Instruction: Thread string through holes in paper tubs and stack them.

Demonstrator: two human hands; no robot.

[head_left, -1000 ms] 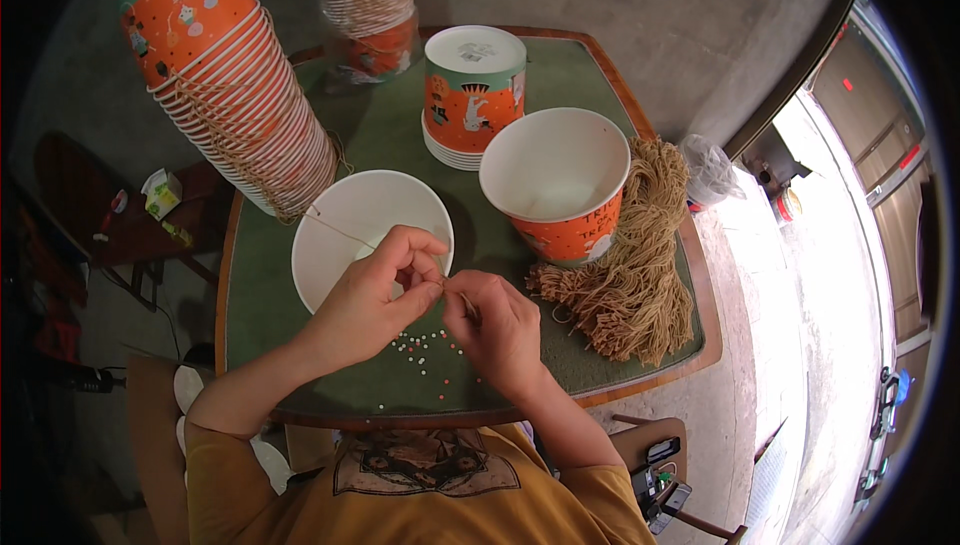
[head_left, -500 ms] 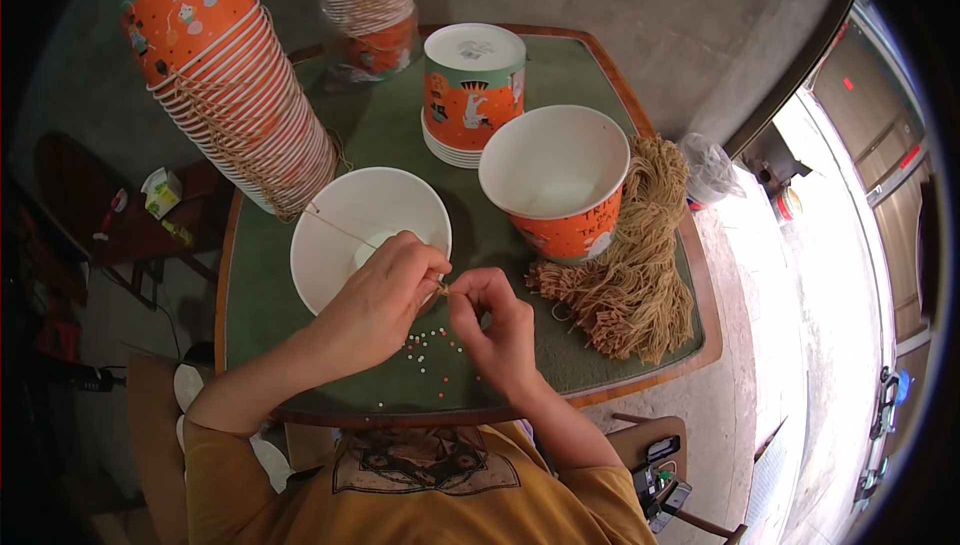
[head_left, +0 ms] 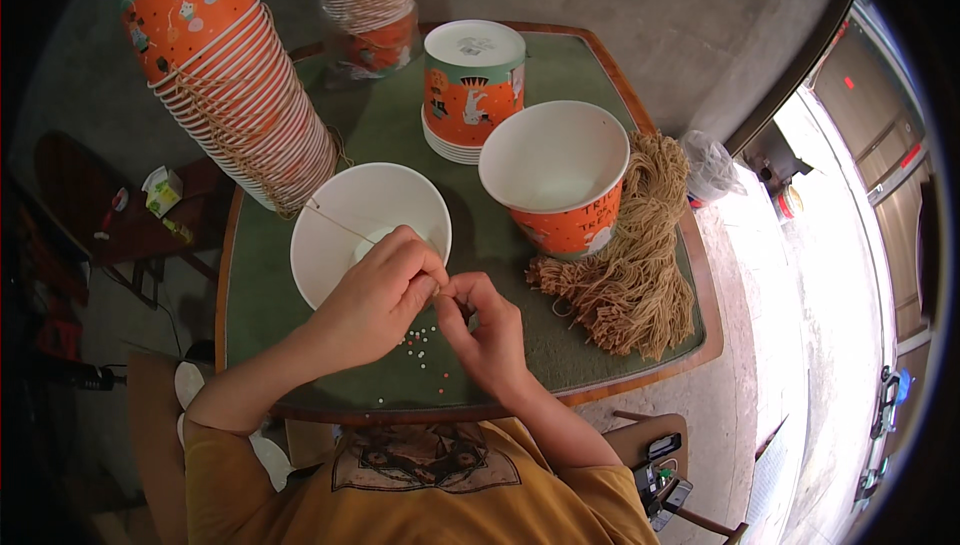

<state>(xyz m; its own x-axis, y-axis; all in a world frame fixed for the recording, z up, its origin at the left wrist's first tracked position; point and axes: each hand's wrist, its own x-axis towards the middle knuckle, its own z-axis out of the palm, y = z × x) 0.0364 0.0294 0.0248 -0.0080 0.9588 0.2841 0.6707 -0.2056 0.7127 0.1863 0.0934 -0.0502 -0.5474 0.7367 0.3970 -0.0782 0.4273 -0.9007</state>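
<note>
A paper bucket [head_left: 318, 257], white inside, stands with its mouth up before me. A tan string [head_left: 338, 224] runs from its far left side across the opening into my fingers. My left hand [head_left: 385, 290] is closed in a pinch on the string at the bucket's near right rim. Right against it, my right hand [head_left: 484, 325] pinches at the same spot, thumb and forefinger together. The string's end is hidden between the fingertips. Small white and orange paper dots [head_left: 422, 347] lie scattered on the green tabletop below my hands.
A second open orange bucket [head_left: 565, 225] stands to the right, beside a large bundle of tan strings [head_left: 640, 285]. Behind are upturned nested buckets [head_left: 473, 95]. A tall leaning stack of strung buckets [head_left: 240, 95] rises at left, a plastic-wrapped stack [head_left: 365, 5] farther back.
My right hand has shifted slightly left, its fingertips now meeting the left hand's. The left hand has turned a little over the pinch, and the string stays stretched across the bucket.
</note>
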